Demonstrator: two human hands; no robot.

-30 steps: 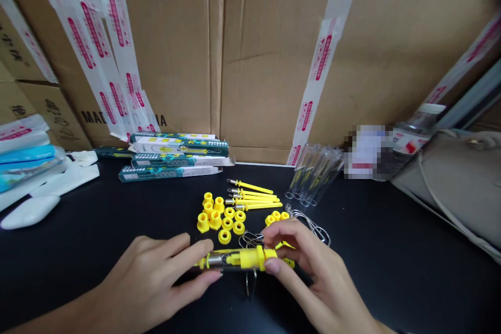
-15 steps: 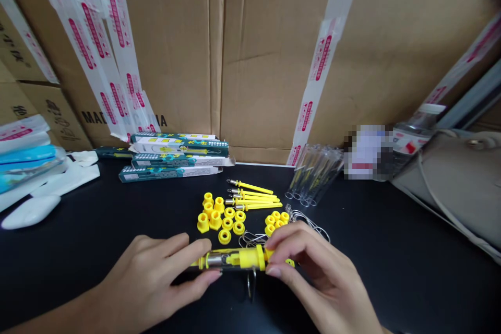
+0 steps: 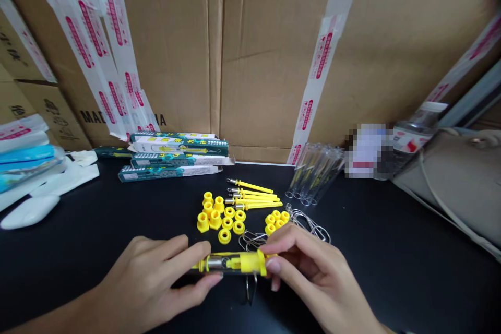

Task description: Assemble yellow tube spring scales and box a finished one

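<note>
Low over the table's front lies a clear-tube spring scale (image 3: 235,262), roughly level, with yellow parts and a metal spring inside. My left hand (image 3: 156,276) is closed around the tube's left part, thumb below and fingers above. At the other end, my right hand (image 3: 309,266) pinches the yellow end piece (image 3: 261,262); its fingertips partly cover it. A metal hook (image 3: 251,288) shows beneath the tube. Just beyond my hands are yellow collars (image 3: 215,219), yellow rings (image 3: 227,223), small yellow nuts (image 3: 270,219) and wire hooks (image 3: 252,240).
Yellow rods with metal springs (image 3: 254,198) lie mid-table. Clear tubes (image 3: 313,172) are bundled behind right. Printed boxes (image 3: 172,159) are stacked against a large cardboard carton (image 3: 266,62). A bottle (image 3: 415,135) and a grey bag (image 3: 457,182) stand right; a white mouse-shaped object (image 3: 31,211) lies left.
My right hand has shifted slightly left, its fingers now closer against the yellow end piece. The yellow tip that stuck out past those fingers is out of sight. My left hand stays put.
</note>
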